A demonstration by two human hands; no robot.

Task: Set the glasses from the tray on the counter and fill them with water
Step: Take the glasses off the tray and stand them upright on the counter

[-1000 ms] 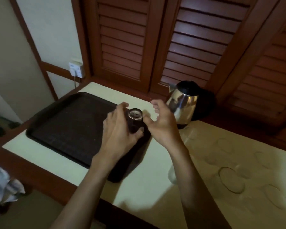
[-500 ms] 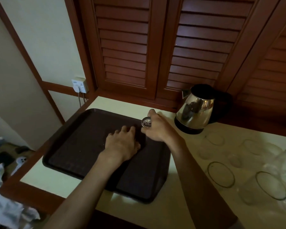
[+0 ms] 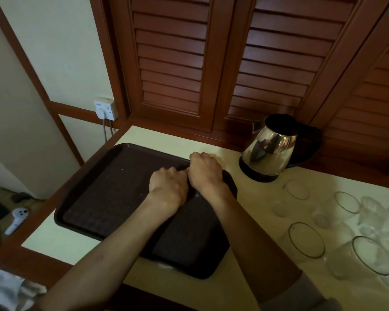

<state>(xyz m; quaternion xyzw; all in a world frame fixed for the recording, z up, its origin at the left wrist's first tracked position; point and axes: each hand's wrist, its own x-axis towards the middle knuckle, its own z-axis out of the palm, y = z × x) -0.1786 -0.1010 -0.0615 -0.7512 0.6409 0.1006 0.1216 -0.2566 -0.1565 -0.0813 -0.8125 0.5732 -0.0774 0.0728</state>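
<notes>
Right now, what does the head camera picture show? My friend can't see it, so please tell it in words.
A person's left hand and right hand are curled side by side over the far right of a dark brown plastic tray on a cream counter. Clear drinking glasses stand at the right, a shiny steel kettle behind.

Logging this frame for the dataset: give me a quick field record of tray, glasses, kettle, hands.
tray: dark, on counter, no glasses visible on it
glasses: clear, upright on counter right of tray; water level unclear
kettle: steel, behind glasses, near shutters
left hand: over tray, fingers curled; contents hidden
right hand: beside left, curled at tray's far edge; contents hidden
</notes>
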